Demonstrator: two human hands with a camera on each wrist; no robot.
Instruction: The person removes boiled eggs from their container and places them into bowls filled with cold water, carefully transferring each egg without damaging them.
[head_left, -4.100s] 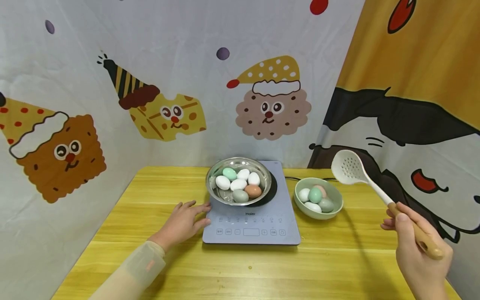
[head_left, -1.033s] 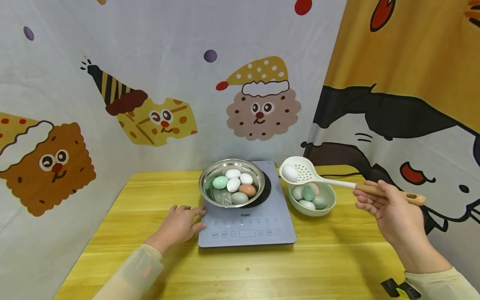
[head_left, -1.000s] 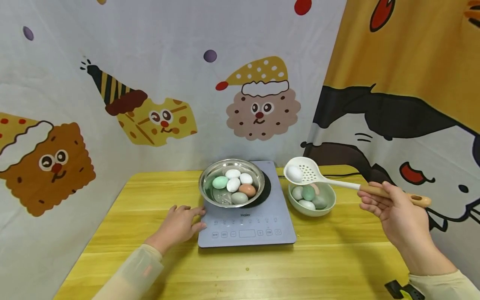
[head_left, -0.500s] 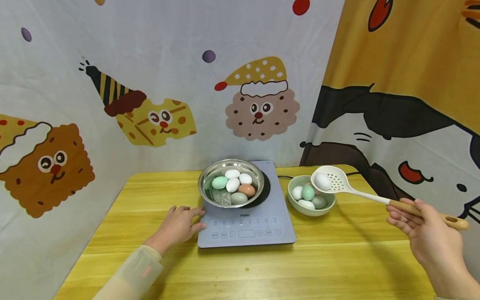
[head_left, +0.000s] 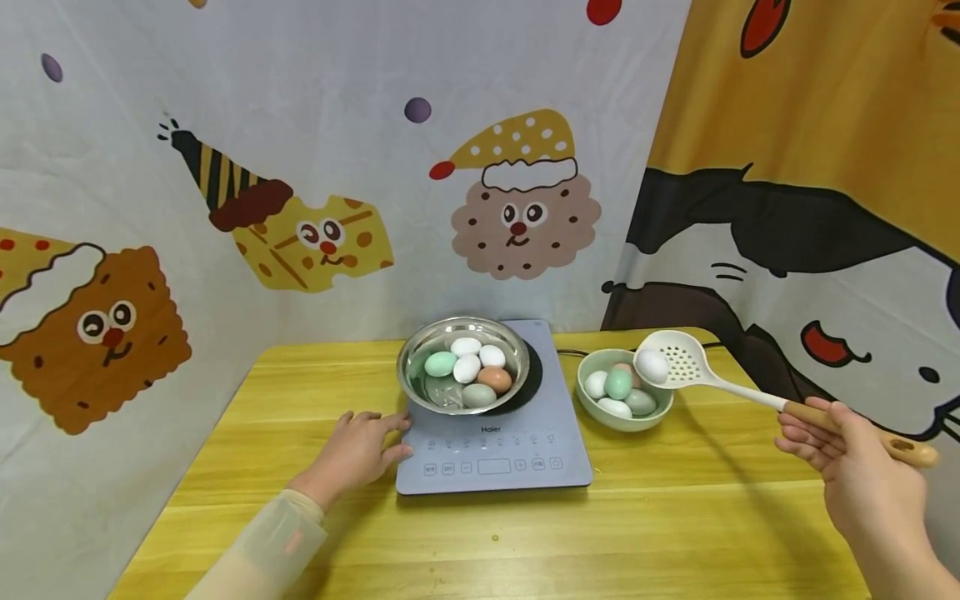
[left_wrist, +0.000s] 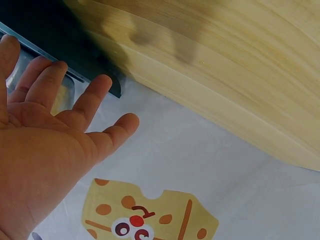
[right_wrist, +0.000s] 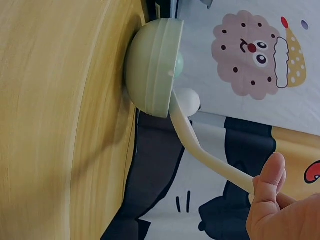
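My right hand (head_left: 862,467) grips the wooden handle of a white slotted spoon (head_left: 684,358). A white egg (head_left: 652,366) lies in the spoon's bowl, at the right rim of a pale green bowl (head_left: 628,423). In the right wrist view the spoon's head (right_wrist: 181,117) overlaps the bowl's rim. Green, white and pinkish eggs (head_left: 618,384) lie in that bowl. My left hand (head_left: 352,454) rests with spread fingers at the left edge of an induction cooktop (head_left: 495,492). On it stands a steel basin (head_left: 408,379) holding water and several white, green, brown and grey eggs (head_left: 467,368).
The cooktop and bowl stand on a wooden table (head_left: 480,550). A black cord (head_left: 572,352) runs behind the green bowl. A curtain (head_left: 360,67) printed with cartoon figures hangs close behind and beside the table.
Earlier the spoon was bare; a white egg from the basin now lies in it. My right hand has carried it rightward to the green bowl. The left hand stays at the cooktop's edge.
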